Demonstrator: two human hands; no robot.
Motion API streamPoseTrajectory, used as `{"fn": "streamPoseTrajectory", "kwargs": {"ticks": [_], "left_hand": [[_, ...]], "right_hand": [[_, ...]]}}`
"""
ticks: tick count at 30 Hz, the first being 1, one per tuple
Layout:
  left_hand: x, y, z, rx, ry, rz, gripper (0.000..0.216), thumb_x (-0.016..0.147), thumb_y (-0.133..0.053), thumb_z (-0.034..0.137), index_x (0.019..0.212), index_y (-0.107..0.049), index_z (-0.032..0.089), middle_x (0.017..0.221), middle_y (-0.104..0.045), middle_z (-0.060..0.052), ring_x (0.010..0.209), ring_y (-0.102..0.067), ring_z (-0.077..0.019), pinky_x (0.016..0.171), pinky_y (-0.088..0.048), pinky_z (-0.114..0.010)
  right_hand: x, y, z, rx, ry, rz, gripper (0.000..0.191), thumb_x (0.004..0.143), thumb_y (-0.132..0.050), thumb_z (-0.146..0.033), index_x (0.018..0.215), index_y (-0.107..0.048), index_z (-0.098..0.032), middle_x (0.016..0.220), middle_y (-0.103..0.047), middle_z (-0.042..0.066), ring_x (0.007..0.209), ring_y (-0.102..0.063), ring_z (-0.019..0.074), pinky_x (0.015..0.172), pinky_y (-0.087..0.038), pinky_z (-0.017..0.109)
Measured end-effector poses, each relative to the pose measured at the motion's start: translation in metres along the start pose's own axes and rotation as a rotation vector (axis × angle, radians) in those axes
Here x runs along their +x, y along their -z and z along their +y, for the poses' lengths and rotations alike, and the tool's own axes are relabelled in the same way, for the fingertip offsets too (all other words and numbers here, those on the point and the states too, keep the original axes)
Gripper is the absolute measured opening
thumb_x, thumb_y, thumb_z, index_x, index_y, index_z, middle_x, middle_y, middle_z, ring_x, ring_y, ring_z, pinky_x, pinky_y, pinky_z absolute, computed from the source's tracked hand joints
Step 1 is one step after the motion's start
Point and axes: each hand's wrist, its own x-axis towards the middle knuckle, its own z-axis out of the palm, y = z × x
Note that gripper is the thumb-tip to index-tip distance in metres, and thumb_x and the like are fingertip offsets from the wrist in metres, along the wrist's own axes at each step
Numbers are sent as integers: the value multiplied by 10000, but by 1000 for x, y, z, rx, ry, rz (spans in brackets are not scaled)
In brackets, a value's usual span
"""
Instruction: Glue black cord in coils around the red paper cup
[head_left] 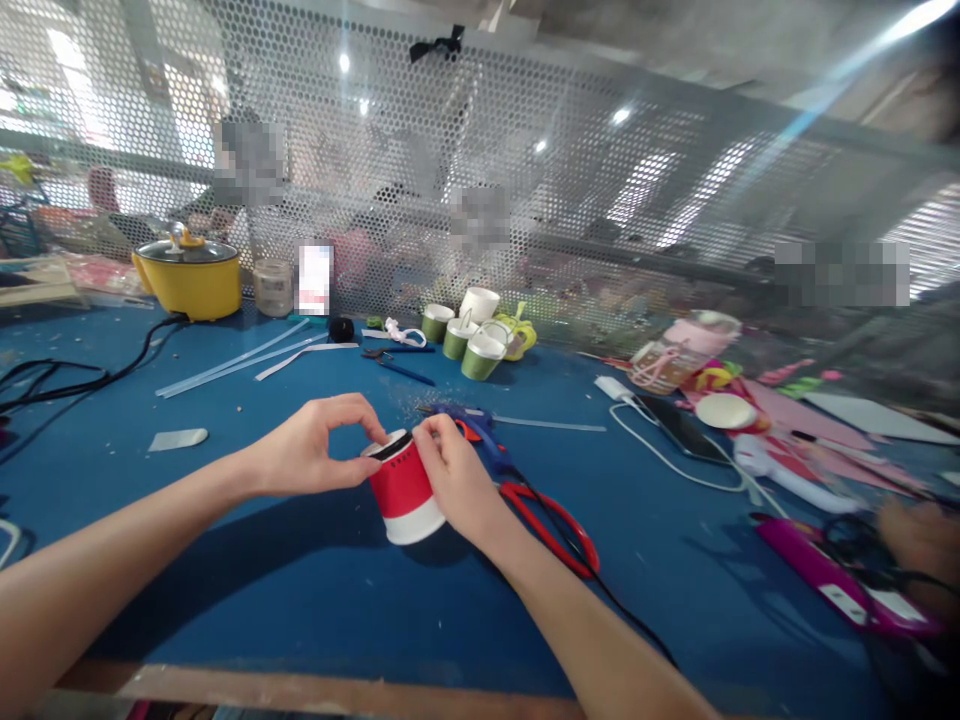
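A red and white paper cup stands upside down and tilted on the blue table, a black strip running round its top edge. My left hand pinches that top edge from the left, fingers closed. From the right, my right hand wraps round the cup's side and also touches the black strip. Just behind my right hand lie a blue glue gun and red-handled scissors.
Green paper cups stand at the back centre, a yellow pot at the back left, glue sticks beside it. A phone with white cable, pink craft pieces and a magenta tool lie right. Another person's hand rests far right. A perforated screen closes the back.
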Motion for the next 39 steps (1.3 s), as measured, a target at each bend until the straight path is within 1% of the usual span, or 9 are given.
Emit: {"fn": "streamPoseTrajectory", "kwargs": {"ticks": [8, 12, 14, 18, 22, 24, 29, 35, 39], "left_hand": [[0, -5, 3, 113, 18, 34, 103, 670, -538, 115, 764, -553, 153, 791, -605, -34, 761, -557, -150, 715, -457, -277], [0, -6, 5, 155, 43, 22, 90, 667, -524, 125, 748, -542, 160, 793, -603, -41, 771, -553, -167, 727, -452, -304], [0, -7, 5, 149, 65, 1, 142, 660, -543, 143, 801, -544, 161, 843, -603, -46, 807, -558, -179, 753, -453, -320], [0, -11, 2, 37, 157, -33, 376, 646, -625, 236, 996, -509, 162, 1023, -573, -73, 934, -549, -206, 853, -441, -366], [2, -13, -3, -186, 286, -46, 459, 679, -623, 323, 1083, -466, 172, 1030, -572, -74, 939, -560, -201, 860, -449, -383], [2, -13, -4, -229, 311, -42, 442, 687, -611, 326, 1076, -474, 169, 982, -583, -66, 909, -567, -196, 839, -458, -376], [4, -12, 2, -216, 338, -48, 345, 671, -556, 231, 1004, -515, 151, 910, -605, -51, 831, -571, -179, 787, -469, -344], [5, -11, 8, -156, 346, -59, 281, 660, -510, 218, 930, -552, 148, 893, -623, -51, 840, -567, -192, 784, -457, -342], [5, -10, 8, -125, 351, -61, 285, 654, -502, 213, 928, -557, 156, 896, -629, -46, 844, -566, -198, 775, -453, -343]], "right_hand": [[-3, -3, 0, -100, 70, 70, 166, 867, -324, -317, 745, -373, -216, 584, -450, -24, 515, -458, 145, 497, -341, 261], [-4, -3, -1, -147, 124, 97, 159, 876, -314, -304, 747, -357, -222, 578, -463, -20, 495, -468, 145, 486, -343, 259], [-5, -4, -2, -162, 150, 117, 152, 879, -312, -297, 754, -354, -223, 578, -480, -18, 483, -479, 144, 478, -344, 255], [-8, -8, -3, -231, 213, 150, 126, 879, -312, -266, 776, -364, -216, 594, -526, 3, 496, -525, 157, 470, -335, 253], [-11, -14, -3, -335, 304, 183, 116, 874, -316, -235, 783, -383, -207, 627, -553, 36, 541, -560, 188, 494, -345, 270], [-13, -15, -3, -369, 368, 201, 116, 874, -319, -217, 784, -391, -202, 642, -562, 50, 572, -571, 198, 519, -363, 278], [-16, -18, -3, -447, 484, 240, 139, 889, -307, -202, 792, -406, -200, 662, -574, 58, 609, -568, 194, 558, -390, 282], [-16, -22, -2, -489, 539, 267, 173, 897, -278, -188, 779, -404, -201, 664, -578, 65, 606, -560, 196, 561, -403, 297], [-16, -23, -2, -488, 525, 250, 182, 902, -270, -196, 787, -411, -200, 681, -580, 69, 627, -557, 196, 573, -404, 303]]}}
